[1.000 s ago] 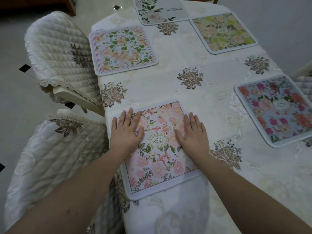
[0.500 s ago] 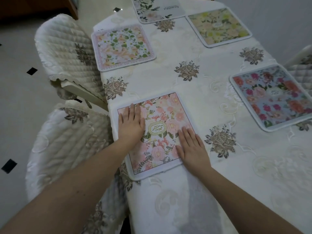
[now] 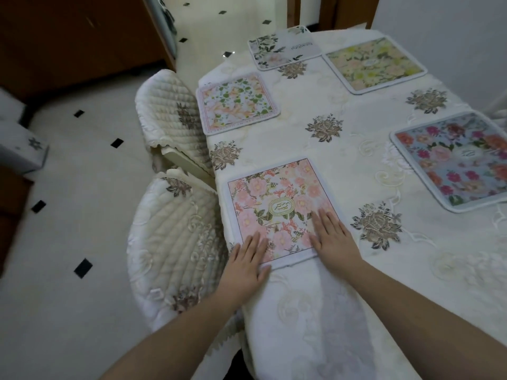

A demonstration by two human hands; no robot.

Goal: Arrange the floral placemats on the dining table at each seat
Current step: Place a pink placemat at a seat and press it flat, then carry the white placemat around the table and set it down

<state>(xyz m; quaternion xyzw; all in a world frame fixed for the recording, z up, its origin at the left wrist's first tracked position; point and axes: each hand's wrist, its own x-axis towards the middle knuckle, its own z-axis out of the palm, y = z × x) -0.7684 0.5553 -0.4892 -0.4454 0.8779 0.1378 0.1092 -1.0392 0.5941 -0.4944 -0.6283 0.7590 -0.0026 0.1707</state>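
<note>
Placemats lie flat around the tabletop (image 3: 356,165). We press the pink placemat (image 3: 277,207) at its left edge: our left hand (image 3: 245,266) lies flat, fingers straight, on the mat's near left corner, and our right hand (image 3: 333,239) lies flat on its near right corner. The green-leaf placemat (image 3: 237,101) sits farther along that edge, the blue placemat (image 3: 455,163) at the right edge, and the yellow placemat (image 3: 374,64) and grey placemat (image 3: 284,50) near the far end.
</note>
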